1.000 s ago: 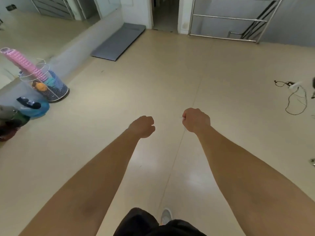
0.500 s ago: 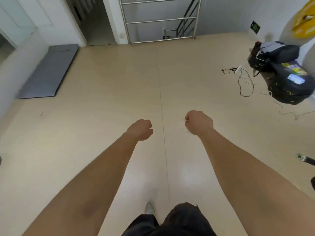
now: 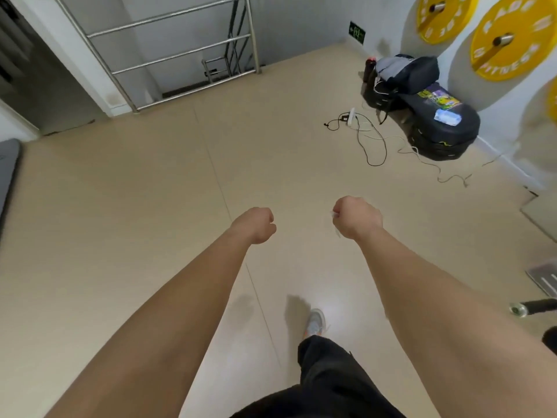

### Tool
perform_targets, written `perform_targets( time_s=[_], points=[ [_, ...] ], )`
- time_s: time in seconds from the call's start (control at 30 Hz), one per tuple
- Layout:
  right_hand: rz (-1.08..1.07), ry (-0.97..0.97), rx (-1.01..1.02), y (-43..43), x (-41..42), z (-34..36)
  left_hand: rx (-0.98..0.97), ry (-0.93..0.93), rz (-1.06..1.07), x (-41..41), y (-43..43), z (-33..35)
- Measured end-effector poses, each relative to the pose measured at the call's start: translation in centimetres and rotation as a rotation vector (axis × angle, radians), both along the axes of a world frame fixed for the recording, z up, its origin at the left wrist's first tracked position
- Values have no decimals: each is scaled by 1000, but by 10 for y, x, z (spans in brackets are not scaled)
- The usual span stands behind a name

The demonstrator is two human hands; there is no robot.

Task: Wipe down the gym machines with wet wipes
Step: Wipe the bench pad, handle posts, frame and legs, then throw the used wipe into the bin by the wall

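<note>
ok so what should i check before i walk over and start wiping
1. Wipe in hand: ok, a bit of white wipe shows at the edge of the curled right hand.
2. Free left hand: ok, curled, nothing seen in it.
3. Path: not ok to the front right, where loose cables trail over the floor.
4. Machine within reach: not ok, only a black handle shows at the right edge.
5. Wipe wet and clean: cannot tell.
</note>
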State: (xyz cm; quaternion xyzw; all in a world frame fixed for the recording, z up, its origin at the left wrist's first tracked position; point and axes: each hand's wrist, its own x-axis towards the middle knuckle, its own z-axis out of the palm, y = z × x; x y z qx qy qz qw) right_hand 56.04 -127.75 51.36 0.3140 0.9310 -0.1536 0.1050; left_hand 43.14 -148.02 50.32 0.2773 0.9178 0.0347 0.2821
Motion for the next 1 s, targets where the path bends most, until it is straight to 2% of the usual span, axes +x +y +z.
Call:
perform_targets(
  time_s=[0.23, 0.6, 0.8, 1.0],
  points=[
    [-160, -9, -19, 171, -88, 16, 8, -28, -122, -113, 183, 3],
    [-527, -50, 4, 403, -176, 6, 30, -38, -477, -265, 478, -19],
    [-721, -29, -12, 500, -209, 18, 38, -45, -679, -307, 623, -3],
    [-868, -28, -10, 599, -197, 17, 22, -56, -845, -301, 767, -3]
  ],
)
